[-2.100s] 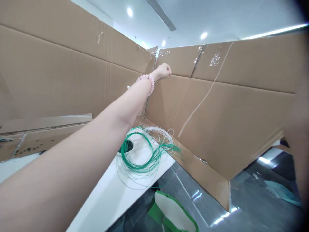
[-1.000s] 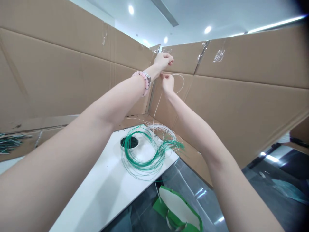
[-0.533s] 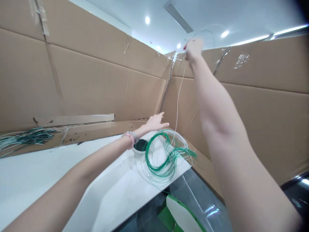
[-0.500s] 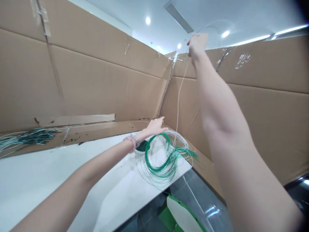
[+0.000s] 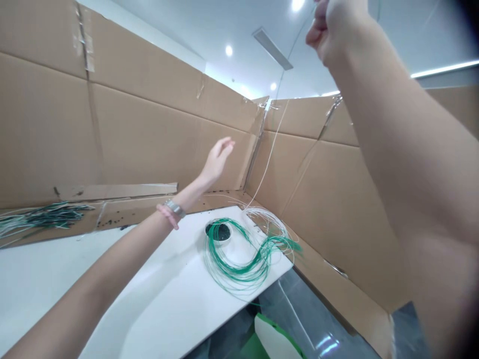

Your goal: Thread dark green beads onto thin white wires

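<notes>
My right hand (image 5: 339, 32) is raised to the top edge of the view, closed on a thin white wire (image 5: 272, 152). The wire slopes down from it to the loose white coil (image 5: 275, 219) on the table corner. Part of this hand is cut off by the frame. My left hand (image 5: 217, 160), with a watch and a pink band at the wrist, hovers above the table's far side. Its fingers are loosely bent and nothing shows between them. Below it, a coil of green wire (image 5: 239, 271) lies partly over a white round container (image 5: 223, 234) with dark contents.
A white table (image 5: 160, 284) carries the coils. Tall cardboard walls (image 5: 157, 139) stand behind it and to the right. A bundle of cut green and white wires (image 5: 48, 217) lies at the far left. A green and white object (image 5: 275, 339) is beyond the front edge.
My right hand has risen further, drawing the white wire up at a slant. My left hand has lifted away from the coils, up and leftward, its fingers more bent. The round container is now uncovered.
</notes>
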A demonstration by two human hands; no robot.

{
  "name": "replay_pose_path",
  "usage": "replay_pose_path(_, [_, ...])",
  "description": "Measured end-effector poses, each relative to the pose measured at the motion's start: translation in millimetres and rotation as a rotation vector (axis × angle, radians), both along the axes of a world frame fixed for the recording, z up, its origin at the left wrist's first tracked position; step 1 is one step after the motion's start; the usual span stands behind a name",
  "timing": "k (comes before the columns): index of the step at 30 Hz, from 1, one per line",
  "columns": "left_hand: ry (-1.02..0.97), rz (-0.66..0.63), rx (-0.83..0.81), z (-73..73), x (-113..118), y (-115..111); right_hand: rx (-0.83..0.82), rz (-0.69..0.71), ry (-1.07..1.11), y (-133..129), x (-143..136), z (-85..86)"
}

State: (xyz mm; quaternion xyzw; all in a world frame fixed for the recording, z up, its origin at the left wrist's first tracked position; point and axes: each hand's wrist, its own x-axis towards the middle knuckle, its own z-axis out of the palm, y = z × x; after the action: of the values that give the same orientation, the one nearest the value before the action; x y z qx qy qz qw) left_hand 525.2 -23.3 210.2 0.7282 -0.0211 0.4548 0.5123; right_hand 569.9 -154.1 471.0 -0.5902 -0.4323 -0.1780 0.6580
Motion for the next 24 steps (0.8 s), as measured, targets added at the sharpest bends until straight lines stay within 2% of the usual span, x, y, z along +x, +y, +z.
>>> replay_pose_path(2, [-0.038,-0.053,0.025,35.4,-31,-3,-0.023,0.07,0.016,13,-23,-14.7])
replay_pose_path(4, [-0.031,-0.198,0.041,59.9,-57,-8,-0.069,0.149,0.041,27,-41,-30.6])
replay_pose_path(5, [-0.017,-0.237,0.044,66.9,-67,-11,-0.096,0.186,0.06,33,-49,-38.5])
replay_pose_path(7, [0.031,-0.268,0.049,69.8,-84,-13,-0.141,0.253,0.1,45,-64,-53.2])
replay_pose_path(10, [0.051,-0.28,-0.007,51.3,-105,-9,-0.172,0.328,0.154,61,-81,-69.0])
replay_pose_path(15, [0.099,-0.416,-0.295,0.6,-154,2,-0.214,0.395,0.214,88,-103,-81.8])
replay_pose_path(19, [0.108,-0.508,-0.529,-34.6,-197,8,-0.22,0.407,0.258,110,-112,-91.0])
replay_pose_path(22, [0.101,-0.537,-0.669,-54.2,-225,11,-0.216,0.387,0.306,127,-115,-97.2])
replay_pose_path(24, [0.097,-0.531,-0.738,-62.3,-240,12,-0.221,0.372,0.339,139,-114,-100.2])
